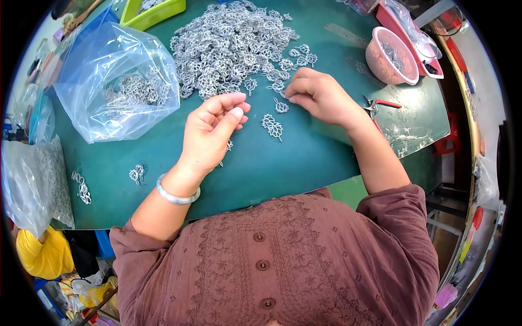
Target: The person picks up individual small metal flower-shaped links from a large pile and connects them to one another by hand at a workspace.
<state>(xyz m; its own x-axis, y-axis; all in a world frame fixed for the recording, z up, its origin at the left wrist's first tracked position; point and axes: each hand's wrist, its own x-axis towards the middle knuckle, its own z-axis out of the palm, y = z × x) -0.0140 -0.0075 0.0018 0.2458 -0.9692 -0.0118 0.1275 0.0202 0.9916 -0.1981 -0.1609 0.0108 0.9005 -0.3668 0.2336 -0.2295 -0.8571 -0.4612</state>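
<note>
A big heap of silvery openwork leaf-shaped metal pieces (pixel 234 46) lies on the green table. My left hand (pixel 209 124) is just in front of the heap, its fingers curled and thumb pressed in; whatever it may hold is hidden. To the right, my right hand (pixel 323 98) is closed in a pinch at the heap's loose edge. I cannot make out what is between its fingertips. Two overlapping leaf pieces (pixel 272 127) lie between my hands, with a single leaf piece (pixel 281 106) beside my right fingertips. More pieces show partly behind my left wrist.
A clear plastic bag (pixel 122 117) with metal pieces stands at left, near a green basket (pixel 152 13). Another filled bag (pixel 51 174) sits at the left edge. Red-handled pliers (pixel 375 106) and a pink basket (pixel 375 54) are at right. Small pieces (pixel 137 174) lie front left.
</note>
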